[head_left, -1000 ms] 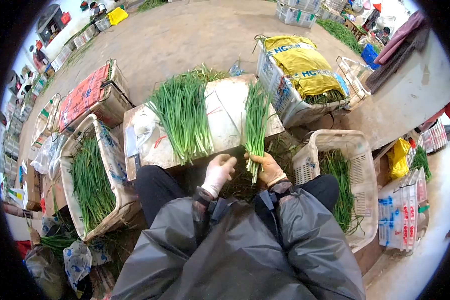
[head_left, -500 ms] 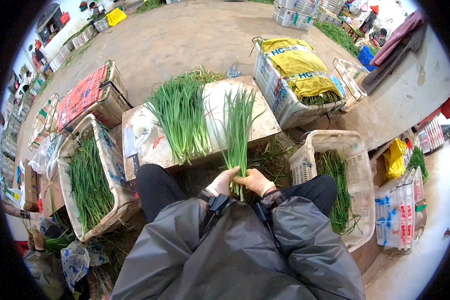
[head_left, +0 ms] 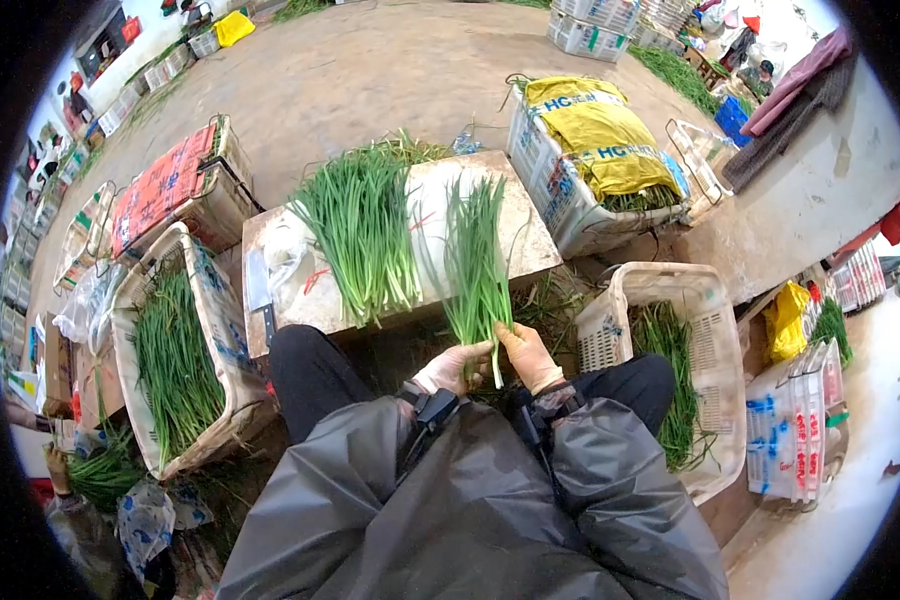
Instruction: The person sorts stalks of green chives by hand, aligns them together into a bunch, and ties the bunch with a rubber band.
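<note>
Green bunch point(head_left: 478, 255): long axis running forward, leaves over the surface point(head_left: 535, 248), stems pointing back. Left hand point(head_left: 453, 369): fingers curled round them. Right hand point(head_left: 530, 360): equally near, fingers bent at their right edge (pinching or just touching, cannot tell).

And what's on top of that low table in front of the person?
On the low table: a pile of green stalks, a knife, crumpled clear plastic and red strips. Whatever lies beneath the pile or behind the held bunch is hidden.
</note>
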`<state>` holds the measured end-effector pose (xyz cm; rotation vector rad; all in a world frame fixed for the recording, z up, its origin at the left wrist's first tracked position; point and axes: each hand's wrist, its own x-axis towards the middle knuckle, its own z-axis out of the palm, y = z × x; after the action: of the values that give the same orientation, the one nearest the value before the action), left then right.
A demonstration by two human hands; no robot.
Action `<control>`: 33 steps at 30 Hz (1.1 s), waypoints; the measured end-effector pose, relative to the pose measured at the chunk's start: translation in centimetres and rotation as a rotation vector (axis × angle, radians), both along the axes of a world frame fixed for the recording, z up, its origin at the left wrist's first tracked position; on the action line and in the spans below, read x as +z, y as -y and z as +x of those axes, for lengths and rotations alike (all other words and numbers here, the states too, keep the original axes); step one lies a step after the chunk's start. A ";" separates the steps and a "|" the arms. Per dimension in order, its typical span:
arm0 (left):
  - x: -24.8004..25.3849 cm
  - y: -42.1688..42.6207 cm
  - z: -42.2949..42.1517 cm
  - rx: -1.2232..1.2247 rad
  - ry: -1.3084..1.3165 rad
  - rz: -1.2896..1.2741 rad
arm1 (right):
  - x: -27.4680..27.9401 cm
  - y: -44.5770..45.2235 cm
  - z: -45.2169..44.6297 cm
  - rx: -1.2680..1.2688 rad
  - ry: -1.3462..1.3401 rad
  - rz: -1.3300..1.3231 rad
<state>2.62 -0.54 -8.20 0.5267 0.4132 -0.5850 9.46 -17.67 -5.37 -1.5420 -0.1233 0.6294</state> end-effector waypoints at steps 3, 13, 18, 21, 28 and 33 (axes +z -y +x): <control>-0.6 -0.2 0.2 -0.035 0.023 -0.034 | 0.1 -0.6 -0.4 -0.091 -0.001 0.041; -0.3 0.1 0.2 0.024 0.024 0.223 | 1.1 0.0 -1.3 -0.128 -0.019 -0.032; -0.8 0.7 0.5 0.171 0.003 0.177 | -0.8 -0.3 -3.0 -0.077 -0.072 -0.035; -1.6 0.8 0.2 0.180 0.004 0.047 | 1.0 -1.0 -4.4 0.027 0.202 -0.213; -2.0 0.9 -0.3 0.148 -0.020 -0.010 | 2.4 0.1 -1.8 0.379 0.440 -0.836; -1.4 0.8 -0.6 0.131 0.004 0.217 | 3.2 1.1 1.0 0.313 0.438 -0.825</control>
<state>2.06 -1.32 -9.64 0.7022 0.5067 -0.4148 10.47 -18.80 -2.13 -2.4819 -0.4900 0.6068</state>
